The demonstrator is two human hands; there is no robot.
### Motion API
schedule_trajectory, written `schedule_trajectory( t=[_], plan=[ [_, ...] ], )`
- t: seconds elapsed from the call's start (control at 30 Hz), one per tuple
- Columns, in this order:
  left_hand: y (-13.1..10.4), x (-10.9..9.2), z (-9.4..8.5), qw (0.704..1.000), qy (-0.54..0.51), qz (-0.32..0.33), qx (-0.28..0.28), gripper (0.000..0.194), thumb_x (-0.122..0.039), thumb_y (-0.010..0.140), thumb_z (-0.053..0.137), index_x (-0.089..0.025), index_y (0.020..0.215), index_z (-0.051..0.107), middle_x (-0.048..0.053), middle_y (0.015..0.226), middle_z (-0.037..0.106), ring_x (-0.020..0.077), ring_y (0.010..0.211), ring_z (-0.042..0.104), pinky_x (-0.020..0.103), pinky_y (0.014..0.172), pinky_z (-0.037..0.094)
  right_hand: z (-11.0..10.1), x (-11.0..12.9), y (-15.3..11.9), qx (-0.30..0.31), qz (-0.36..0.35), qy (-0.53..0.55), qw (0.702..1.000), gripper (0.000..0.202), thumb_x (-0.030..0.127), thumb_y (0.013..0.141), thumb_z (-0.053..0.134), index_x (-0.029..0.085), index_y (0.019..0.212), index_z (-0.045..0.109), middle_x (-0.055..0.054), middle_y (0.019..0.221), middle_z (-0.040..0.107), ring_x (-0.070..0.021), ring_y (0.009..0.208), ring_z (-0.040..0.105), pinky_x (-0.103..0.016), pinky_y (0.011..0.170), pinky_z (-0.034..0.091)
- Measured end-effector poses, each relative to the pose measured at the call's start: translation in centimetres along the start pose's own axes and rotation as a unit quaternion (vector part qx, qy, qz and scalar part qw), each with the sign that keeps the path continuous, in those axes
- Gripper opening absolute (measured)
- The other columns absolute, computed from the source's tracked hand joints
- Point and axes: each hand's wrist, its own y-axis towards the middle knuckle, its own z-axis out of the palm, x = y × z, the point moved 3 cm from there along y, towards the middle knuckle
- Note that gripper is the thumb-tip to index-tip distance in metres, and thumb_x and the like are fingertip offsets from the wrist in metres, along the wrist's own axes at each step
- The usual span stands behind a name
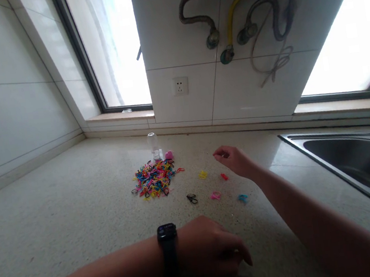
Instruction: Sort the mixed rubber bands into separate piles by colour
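Observation:
A heap of small multicoloured elastic hair bands (156, 178) lies on the counter. To its right are little single-colour groups of bands: yellow (203, 174), red (224, 176), black (192, 198), pink (215, 195) and blue (242, 198). My right hand (231, 158) is just above the red group, its fingers pinched together; whatever they hold is too small to make out. Near the counter's front edge, my left hand (217, 246) hangs with loosely bent fingers, a gap between them and nothing visible inside. A dark watch sits on that wrist.
Behind the heap stand a clear plastic bottle (153, 145) and a bright pink object (169, 155). A steel sink (298, 149) is set into the counter (87, 207) at the right. Hoses (232, 8) and a socket (180, 86) are on the tiled back wall between two windows.

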Motion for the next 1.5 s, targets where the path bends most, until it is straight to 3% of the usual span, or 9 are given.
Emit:
schedule_trajectory(
  t=[0.17,0.33,0.6,0.83,1.0,1.1,1.23,1.37,1.5],
  plan=[
    [-0.1,0.0,0.2,0.999,0.037,0.026,0.015,0.016,-0.03,0.09,0.058,-0.025,0.1,0.069,-0.004,0.075,0.071,0.0122,0.069,0.066,0.023,0.062,0.044,3.7,4.1,2.6,0.079,-0.041,-0.078,0.993,0.022,0.029,0.086,0.06,0.017,0.096,0.075,-0.006,0.087,0.076,-0.0166,0.075,0.066,-0.026,0.07,0.045],
    [-0.1,0.3,0.5,0.997,0.057,0.041,0.023,0.016,-0.032,0.088,0.06,-0.026,0.099,0.068,-0.005,0.079,0.072,0.0133,0.073,0.068,0.025,0.061,0.043,7.9,6.0,3.9,0.186,-0.035,-0.171,0.967,0.027,0.035,0.087,0.06,0.021,0.103,0.076,-0.008,0.1,0.077,-0.0203,0.091,0.069,-0.027,0.079,0.047],
    [-0.1,0.2,0.3,0.997,0.061,0.041,0.024,0.016,-0.035,0.09,0.059,-0.026,0.098,0.068,-0.005,0.08,0.072,0.0132,0.074,0.067,0.026,0.061,0.043,9.7,7.1,4.0,0.193,-0.055,-0.24,0.95,0.026,0.038,0.09,0.056,0.025,0.101,0.075,-0.007,0.109,0.074,-0.0211,0.096,0.066,-0.028,0.076,0.046],
    [-0.1,0.4,0.3,0.997,0.058,0.046,0.03,0.016,-0.034,0.089,0.059,-0.026,0.1,0.069,-0.005,0.086,0.073,0.0136,0.077,0.068,0.027,0.061,0.043,8.1,6.4,3.5,0.152,-0.079,-0.178,0.969,0.022,0.034,0.089,0.059,0.022,0.095,0.075,-0.005,0.096,0.075,-0.0189,0.085,0.066,-0.027,0.071,0.043],
    [-0.1,0.2,0.0,0.996,0.061,0.047,0.034,0.017,-0.036,0.092,0.057,-0.025,0.1,0.068,-0.004,0.083,0.073,0.0127,0.076,0.067,0.026,0.061,0.042,4.4,5.6,2.6,0.122,-0.096,-0.08,0.985,0.02,0.03,0.088,0.06,0.018,0.091,0.075,-0.004,0.085,0.074,-0.0145,0.072,0.062,-0.025,0.066,0.041],
    [-0.1,0.2,0.0,0.997,0.055,0.046,0.03,0.015,-0.033,0.091,0.058,-0.025,0.1,0.068,-0.005,0.081,0.072,0.0124,0.076,0.067,0.025,0.061,0.042,1.5,3.9,1.2,0.106,-0.073,-0.057,0.99,0.022,0.032,0.089,0.058,0.018,0.091,0.075,-0.004,0.081,0.073,-0.0143,0.069,0.06,-0.026,0.065,0.041],
    [0.0,0.2,0.2,0.997,0.056,0.053,0.031,0.013,-0.031,0.09,0.058,-0.025,0.096,0.068,-0.004,0.078,0.071,0.0129,0.073,0.066,0.025,0.061,0.042,-1.2,-0.2,-1.3,0.087,0.0,-0.039,0.995,0.027,0.038,0.087,0.058,0.017,0.09,0.075,-0.005,0.076,0.072,-0.0158,0.067,0.058,-0.028,0.064,0.042],
    [0.0,0.0,0.2,0.996,0.057,0.052,0.033,0.013,-0.03,0.089,0.058,-0.025,0.096,0.067,-0.004,0.077,0.071,0.0125,0.071,0.065,0.025,0.062,0.043,-1.7,-3.2,-3.4,0.104,0.069,0.01,0.992,0.03,0.04,0.087,0.057,0.016,0.091,0.075,-0.006,0.078,0.072,-0.0169,0.068,0.06,-0.028,0.064,0.045],
    [-0.1,-0.1,0.1,0.997,0.055,0.05,0.036,0.013,-0.027,0.088,0.058,-0.025,0.098,0.067,-0.004,0.078,0.07,0.0124,0.07,0.064,0.024,0.063,0.043,-1.4,-3.3,-4.1,0.164,0.053,-0.001,0.985,0.025,0.037,0.085,0.062,0.017,0.092,0.076,-0.006,0.082,0.074,-0.017,0.073,0.062,-0.027,0.067,0.045]
  ],
)
